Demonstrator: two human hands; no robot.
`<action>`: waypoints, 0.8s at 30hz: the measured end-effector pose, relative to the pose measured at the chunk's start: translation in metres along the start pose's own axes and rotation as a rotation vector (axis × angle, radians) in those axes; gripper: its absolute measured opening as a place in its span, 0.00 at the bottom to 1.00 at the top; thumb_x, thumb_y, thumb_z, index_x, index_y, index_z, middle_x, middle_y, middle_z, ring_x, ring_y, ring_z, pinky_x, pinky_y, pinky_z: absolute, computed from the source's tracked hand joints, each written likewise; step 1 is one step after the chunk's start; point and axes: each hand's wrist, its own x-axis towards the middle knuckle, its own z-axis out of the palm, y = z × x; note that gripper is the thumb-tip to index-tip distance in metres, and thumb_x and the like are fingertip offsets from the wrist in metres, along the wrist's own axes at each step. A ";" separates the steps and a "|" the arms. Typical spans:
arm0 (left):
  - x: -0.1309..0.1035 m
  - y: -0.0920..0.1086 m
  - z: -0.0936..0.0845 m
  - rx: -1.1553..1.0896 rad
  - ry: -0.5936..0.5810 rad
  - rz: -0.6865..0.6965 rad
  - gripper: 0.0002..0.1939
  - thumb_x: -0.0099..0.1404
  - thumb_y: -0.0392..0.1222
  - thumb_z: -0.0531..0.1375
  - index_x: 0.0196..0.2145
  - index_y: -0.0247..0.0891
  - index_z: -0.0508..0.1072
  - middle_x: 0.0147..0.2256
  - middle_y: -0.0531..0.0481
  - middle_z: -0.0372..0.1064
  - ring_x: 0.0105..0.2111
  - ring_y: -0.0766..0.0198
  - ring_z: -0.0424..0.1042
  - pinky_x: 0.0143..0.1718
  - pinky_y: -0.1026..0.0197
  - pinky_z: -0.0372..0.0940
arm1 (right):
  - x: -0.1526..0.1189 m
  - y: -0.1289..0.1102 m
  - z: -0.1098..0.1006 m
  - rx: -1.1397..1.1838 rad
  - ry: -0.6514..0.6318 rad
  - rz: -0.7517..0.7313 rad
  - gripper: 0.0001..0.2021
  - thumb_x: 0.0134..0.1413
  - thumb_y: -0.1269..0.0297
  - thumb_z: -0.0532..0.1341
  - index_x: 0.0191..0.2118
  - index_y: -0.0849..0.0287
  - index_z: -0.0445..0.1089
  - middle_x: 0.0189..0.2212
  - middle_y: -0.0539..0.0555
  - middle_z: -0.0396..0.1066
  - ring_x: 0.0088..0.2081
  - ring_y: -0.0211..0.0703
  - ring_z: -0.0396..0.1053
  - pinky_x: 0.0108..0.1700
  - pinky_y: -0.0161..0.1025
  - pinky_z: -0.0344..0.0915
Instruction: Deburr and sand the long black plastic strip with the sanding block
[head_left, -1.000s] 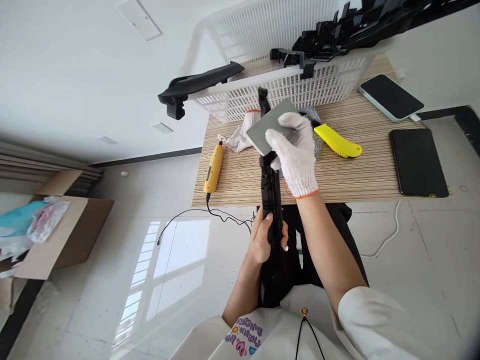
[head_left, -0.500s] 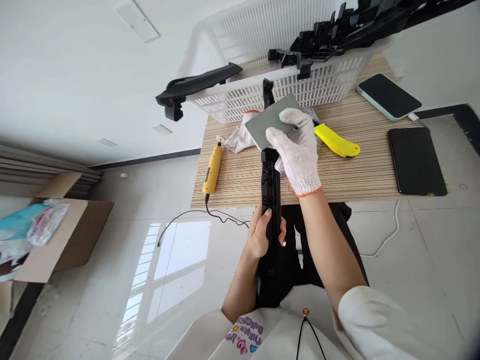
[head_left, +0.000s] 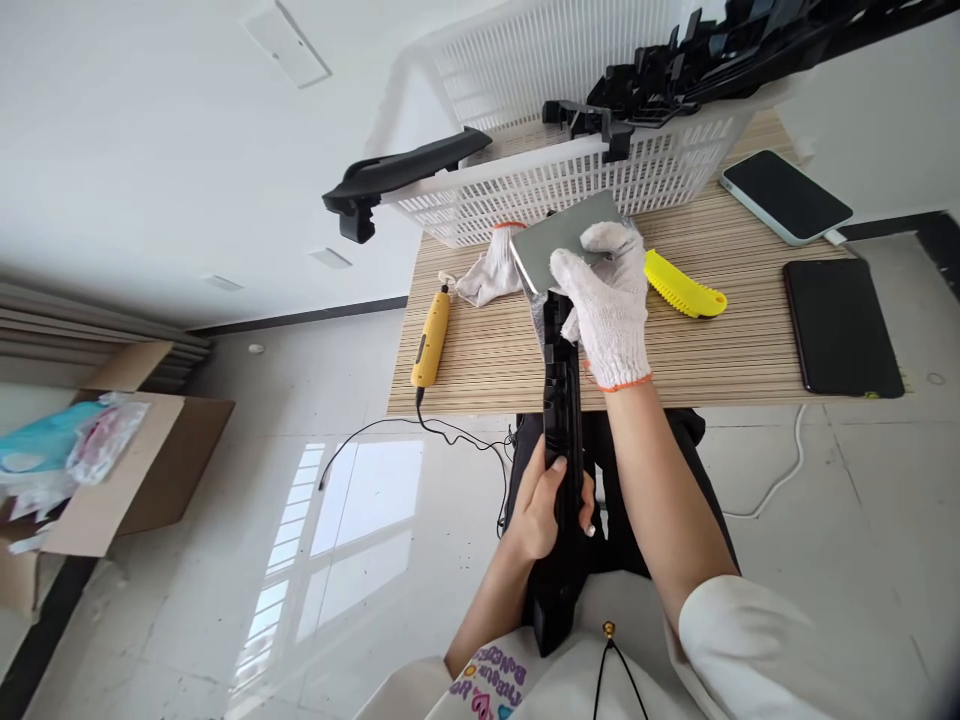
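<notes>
My bare left hand [head_left: 538, 512] is wrapped round a long black plastic part [head_left: 560, 400], which stretches from my lap up over the table edge. My right hand [head_left: 611, 315], in a white knit glove with an orange cuff, grips a flat grey rectangular block [head_left: 562, 238] between thumb and fingers. The block lies over the far end of the black part and hides it; whether the two touch there I cannot tell. Just right of the glove lies a yellow-handled cutter [head_left: 684, 285]. Left of the block is an empty white glove [head_left: 495, 268].
A white plastic basket [head_left: 510, 190] at the back of the wooden table [head_left: 480, 365] holds several black parts [head_left: 652, 85]; another black part [head_left: 409, 170] rests on its rim. A yellow corded rotary tool [head_left: 430, 340] lies left. Two phones, one black [head_left: 841, 325], lie right.
My left hand has drawn the black part down toward my body. Its far end now sits mostly beneath the grey block, still held in my right hand.
</notes>
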 end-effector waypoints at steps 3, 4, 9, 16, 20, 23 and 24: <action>0.002 0.004 -0.001 -0.035 0.072 0.040 0.12 0.70 0.52 0.51 0.43 0.40 0.61 0.21 0.57 0.67 0.12 0.69 0.63 0.13 0.66 0.62 | -0.005 0.001 0.002 -0.020 -0.163 0.097 0.18 0.48 0.59 0.68 0.40 0.50 0.58 0.33 0.46 0.67 0.23 0.33 0.67 0.10 0.28 0.52; 0.003 0.005 -0.001 -0.047 0.078 0.044 0.12 0.70 0.52 0.51 0.43 0.41 0.60 0.21 0.58 0.66 0.13 0.69 0.63 0.13 0.66 0.62 | -0.006 0.001 0.003 -0.027 -0.178 0.114 0.18 0.48 0.59 0.68 0.40 0.50 0.58 0.33 0.46 0.67 0.23 0.33 0.67 0.11 0.28 0.53; -0.001 0.001 -0.002 -0.031 -0.003 -0.037 0.11 0.71 0.51 0.51 0.42 0.41 0.60 0.22 0.58 0.66 0.13 0.69 0.64 0.13 0.66 0.63 | -0.003 0.001 0.000 0.003 -0.018 0.032 0.18 0.48 0.64 0.68 0.39 0.50 0.57 0.32 0.45 0.66 0.24 0.31 0.67 0.17 0.28 0.61; 0.000 0.005 -0.006 -0.077 0.083 0.010 0.12 0.70 0.52 0.52 0.43 0.42 0.59 0.22 0.58 0.66 0.13 0.69 0.63 0.13 0.65 0.63 | -0.011 0.004 0.007 -0.072 -0.147 0.158 0.17 0.48 0.60 0.68 0.39 0.51 0.58 0.34 0.47 0.67 0.27 0.34 0.68 0.14 0.28 0.59; -0.002 0.004 -0.008 -0.055 0.029 -0.021 0.13 0.70 0.52 0.52 0.44 0.41 0.60 0.21 0.58 0.67 0.13 0.68 0.64 0.13 0.66 0.63 | -0.009 0.004 0.008 -0.030 -0.082 0.107 0.17 0.48 0.61 0.67 0.39 0.50 0.58 0.34 0.47 0.66 0.29 0.35 0.70 0.17 0.28 0.64; -0.001 0.005 -0.012 -0.080 0.065 0.005 0.12 0.70 0.52 0.52 0.43 0.41 0.61 0.21 0.58 0.66 0.12 0.69 0.63 0.12 0.66 0.62 | -0.011 0.002 0.008 -0.065 -0.149 0.141 0.17 0.48 0.62 0.68 0.39 0.51 0.59 0.33 0.47 0.66 0.28 0.35 0.69 0.16 0.28 0.64; 0.001 0.006 -0.013 -0.098 0.071 0.010 0.12 0.70 0.52 0.52 0.42 0.41 0.61 0.21 0.58 0.66 0.12 0.69 0.62 0.12 0.66 0.62 | -0.012 0.000 0.008 -0.074 -0.164 0.160 0.17 0.48 0.62 0.68 0.39 0.51 0.60 0.33 0.47 0.66 0.29 0.36 0.69 0.17 0.29 0.65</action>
